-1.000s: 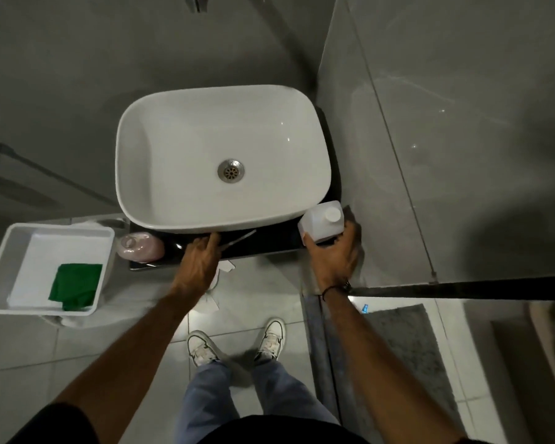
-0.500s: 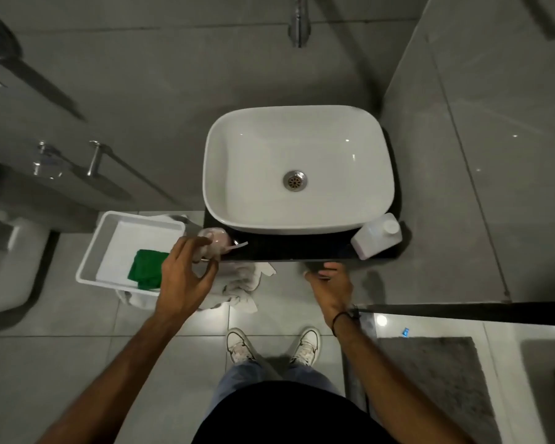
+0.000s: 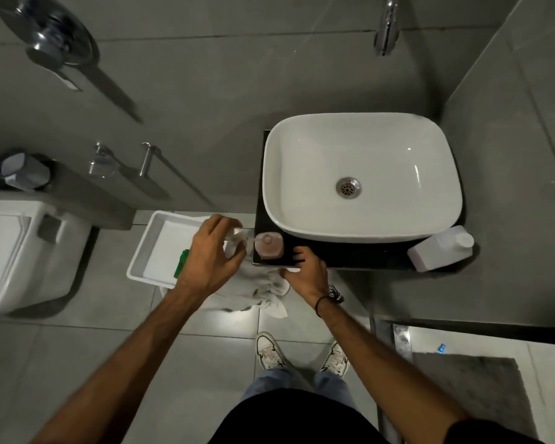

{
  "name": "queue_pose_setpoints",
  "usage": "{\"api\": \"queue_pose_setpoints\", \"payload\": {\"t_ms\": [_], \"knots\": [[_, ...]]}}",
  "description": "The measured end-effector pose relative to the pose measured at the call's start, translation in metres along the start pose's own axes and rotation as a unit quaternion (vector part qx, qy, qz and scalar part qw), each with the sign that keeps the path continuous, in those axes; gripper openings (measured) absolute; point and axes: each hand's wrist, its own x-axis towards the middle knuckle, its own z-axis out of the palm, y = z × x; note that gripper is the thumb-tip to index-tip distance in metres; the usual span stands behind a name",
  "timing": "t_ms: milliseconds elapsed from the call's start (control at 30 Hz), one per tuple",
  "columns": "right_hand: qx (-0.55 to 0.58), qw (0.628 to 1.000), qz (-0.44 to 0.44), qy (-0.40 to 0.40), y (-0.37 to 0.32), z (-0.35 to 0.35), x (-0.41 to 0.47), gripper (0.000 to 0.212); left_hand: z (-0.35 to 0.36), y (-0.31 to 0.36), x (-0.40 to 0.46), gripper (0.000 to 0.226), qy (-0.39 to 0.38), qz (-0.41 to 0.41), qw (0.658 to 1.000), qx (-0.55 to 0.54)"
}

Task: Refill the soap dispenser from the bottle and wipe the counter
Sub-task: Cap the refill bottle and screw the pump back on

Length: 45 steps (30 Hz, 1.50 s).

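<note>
Hands first: left hand (image 3: 210,251) curled around the clear pump head (image 3: 236,240), lifted just left of the soap dispenser (image 3: 269,246); right hand (image 3: 305,270) loosely open, empty, fingertips on the counter (image 3: 350,256) edge just right of it. Dispenser upright at the counter's left end, between both hands. Refill bottle (image 3: 441,249) farther right, well apart, lying tilted; right hand nearer.

Large grey tiles cover the walls (image 3: 237,91) and the glossy floor (image 3: 77,341), with a white toilet (image 3: 16,251) at left, a chrome tap (image 3: 386,25) above a white basin (image 3: 362,149), and a grey mat (image 3: 471,389) at lower right.
</note>
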Motion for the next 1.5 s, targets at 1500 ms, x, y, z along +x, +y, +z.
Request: {"api": "queue_pose_setpoints", "payload": {"t_ms": [1500], "knots": [[-0.124,0.971,-0.200,0.035,0.002,0.022,0.009,0.076,0.056,-0.030,0.026,0.038,-0.191,0.096,0.977,0.008]]}}
